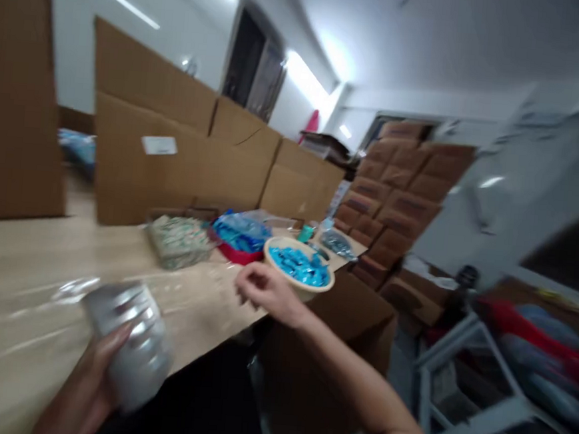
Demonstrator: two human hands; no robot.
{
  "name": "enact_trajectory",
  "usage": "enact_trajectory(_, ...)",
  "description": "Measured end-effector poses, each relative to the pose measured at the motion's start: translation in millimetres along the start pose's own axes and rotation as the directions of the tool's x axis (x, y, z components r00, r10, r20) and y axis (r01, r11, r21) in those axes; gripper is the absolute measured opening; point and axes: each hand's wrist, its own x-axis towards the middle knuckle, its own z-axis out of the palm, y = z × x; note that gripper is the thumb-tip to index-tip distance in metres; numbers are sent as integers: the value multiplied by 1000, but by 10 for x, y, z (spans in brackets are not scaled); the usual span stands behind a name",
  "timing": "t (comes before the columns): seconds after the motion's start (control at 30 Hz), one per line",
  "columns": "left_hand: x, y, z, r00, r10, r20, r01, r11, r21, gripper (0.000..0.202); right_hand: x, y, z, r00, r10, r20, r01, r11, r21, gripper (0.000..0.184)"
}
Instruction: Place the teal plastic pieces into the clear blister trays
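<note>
My left hand (91, 375) is closed around a shiny silver-grey pouch (141, 349) with a bumpy surface, held above the near part of the table; motion blurs it. My right hand (268, 292) reaches over the table's edge, its fingers loosely curled and apart, and nothing shows between them. Just behind it stands a cream-coloured basin (309, 287) holding many small bright-blue packets (300, 265). A red tray (239, 254) with blue packets and clear plastic (243, 230) is left of the basin. Farther left sits a clear container (166, 257) of small pale green-and-white packets (181, 232).
Cardboard panels (183, 162) stand along the back of the table (12, 302). An open cardboard box (343, 355) is below the table's right edge. Stacked cartons (397, 185) rise behind, and a white metal frame (476, 392) stands at the right.
</note>
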Motion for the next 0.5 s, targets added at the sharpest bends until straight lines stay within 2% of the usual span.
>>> enact_trajectory(0.03, -65, 34, -109, 996, 35, -76, -36, 999, -15, 32, -17, 47, -104, 997, -78, 24, 81, 985, -150, 22)
enact_trajectory(0.07, -122, 73, -179, 989, 72, -132, -76, 997, -29, 32, -25, 126, -176, 979, -175, 102, 198, 931, -306, 18)
enact_trajectory(0.13, -203, 148, -230, 975, 130, -179, -141, 989, -51, 30, -34, 348, -209, 910, -269, 316, 404, 745, -531, 17)
enact_trajectory(0.23, -269, 198, -201, 971, 171, -168, -182, 982, -52, 32, -13, 752, -60, 799, -198, 567, 590, 442, -676, 17)
enact_trajectory(0.3, -298, 178, -180, 974, 171, -150, -179, 983, -46, 35, 71, 1015, 77, 758, -143, 636, 644, 318, -696, 16)
enact_trajectory(0.4, -321, 97, -161, 988, 114, -103, -121, 991, -58, 40, 299, 1326, 239, 736, -123, 665, 672, 245, -699, 16)
enact_trajectory(0.5, -306, -8, -128, 997, 58, -48, -62, 995, -84, 41, 522, 1486, 334, 735, -148, 662, 672, 289, -682, 16)
